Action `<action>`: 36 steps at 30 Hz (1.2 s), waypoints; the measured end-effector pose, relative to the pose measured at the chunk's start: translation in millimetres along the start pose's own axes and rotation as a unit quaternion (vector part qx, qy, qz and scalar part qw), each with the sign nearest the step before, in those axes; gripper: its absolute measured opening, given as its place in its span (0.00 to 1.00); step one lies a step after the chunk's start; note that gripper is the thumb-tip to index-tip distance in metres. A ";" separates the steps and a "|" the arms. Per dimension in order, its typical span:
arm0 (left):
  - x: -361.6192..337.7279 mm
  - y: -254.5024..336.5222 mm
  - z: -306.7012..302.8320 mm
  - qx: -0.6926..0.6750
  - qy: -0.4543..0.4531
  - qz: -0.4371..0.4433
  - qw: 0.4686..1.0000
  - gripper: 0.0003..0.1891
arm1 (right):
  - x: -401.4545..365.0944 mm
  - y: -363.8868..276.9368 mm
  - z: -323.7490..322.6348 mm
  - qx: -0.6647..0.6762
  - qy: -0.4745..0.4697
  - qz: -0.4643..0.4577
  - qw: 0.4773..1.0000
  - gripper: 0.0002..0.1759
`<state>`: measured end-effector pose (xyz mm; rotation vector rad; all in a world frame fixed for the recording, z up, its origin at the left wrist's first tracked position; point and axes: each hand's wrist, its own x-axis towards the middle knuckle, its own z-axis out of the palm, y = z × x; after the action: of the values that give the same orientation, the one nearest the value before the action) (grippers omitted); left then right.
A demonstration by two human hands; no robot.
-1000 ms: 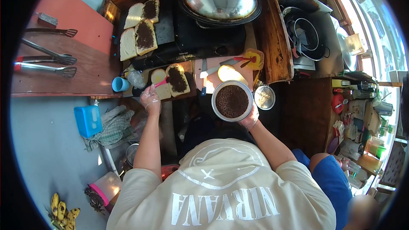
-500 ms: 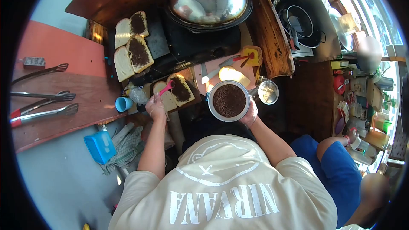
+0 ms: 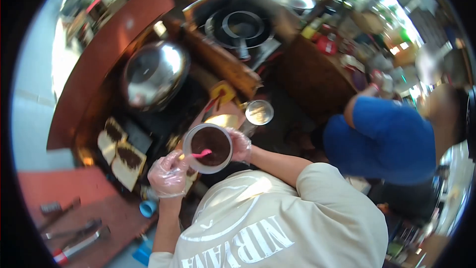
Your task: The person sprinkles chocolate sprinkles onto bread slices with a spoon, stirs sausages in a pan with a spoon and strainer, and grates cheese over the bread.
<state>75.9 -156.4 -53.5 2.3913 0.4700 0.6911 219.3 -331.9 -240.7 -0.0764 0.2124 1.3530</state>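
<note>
In my right hand (image 3: 241,145), gloved in clear plastic, is a round tub (image 3: 216,169), held by its right side. Dark chocolate sprinkles (image 3: 213,139) fill its inside. My left hand (image 3: 167,173), also gloved, grips a pink spoon (image 3: 202,154) whose bowl end sits over the sprinkles. Part of a bread slice (image 3: 190,181) shows beneath the tub, mostly hidden by it and my left hand. Above the tub lies a pale piece of bread (image 3: 223,120), close to a small round container (image 3: 260,112) with light contents.
Several bread slices (image 3: 126,172), some topped dark, lie left by the griddle. A lidded pan (image 3: 154,75) stands behind them. Tongs (image 3: 82,244) rest on the red table (image 3: 37,183), near a blue cup (image 3: 148,208). A person in blue (image 3: 382,139) is at the right.
My view has swung to the right and blurred. The pink spoon has gone from above the bread to over the tub, and my two hands have come closer together.
</note>
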 end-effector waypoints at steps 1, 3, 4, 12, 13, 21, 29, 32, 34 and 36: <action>8.7 8.9 3.4 0.036 -0.016 0.044 0.998 0.22 | -4.0 -3.4 0.6 0.001 -0.015 -0.009 1.000 0.31; 31.7 47.2 15.8 0.007 -0.013 0.032 0.999 0.27 | -16.7 -14.8 9.2 -0.003 -0.041 -0.034 0.999 0.31; 40.1 62.4 21.6 -0.010 -0.005 -0.009 1.000 0.32 | -27.2 -18.7 22.4 0.004 -0.033 -0.056 0.998 0.31; 144.6 130.6 140.6 -0.169 -0.345 0.044 0.922 0.12 | -123.9 -122.7 76.8 0.010 0.031 -0.259 0.965 0.31; 164.9 148.2 158.6 -0.165 -0.365 0.103 0.910 0.10 | -133.4 -146.4 82.3 -0.005 0.035 -0.299 0.954 0.30; 322.7 298.7 327.4 -0.303 -0.466 -0.093 0.826 0.10 | -177.9 -372.1 119.4 -0.107 -0.031 -0.508 0.854 0.39; 427.0 360.6 588.7 -0.017 -0.469 0.299 0.831 0.15 | -221.6 -590.2 68.0 0.009 0.081 -0.608 0.790 0.31; 432.8 382.8 669.2 -0.045 -0.368 0.451 0.812 0.14 | -249.4 -636.5 74.4 -0.033 0.027 -0.632 0.774 0.33; 435.2 397.4 718.0 -0.111 -0.380 0.382 0.835 0.13 | -264.3 -668.4 68.8 -0.058 0.070 -0.671 0.736 0.35; 438.0 412.0 764.4 -0.187 -0.413 0.258 0.853 0.12 | -284.6 -707.2 48.1 -0.062 0.055 -0.631 0.772 0.35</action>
<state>933.7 -602.7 -157.9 2.1592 -0.6334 -0.0972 856.1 -750.1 -186.0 -0.3450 0.1147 -0.0038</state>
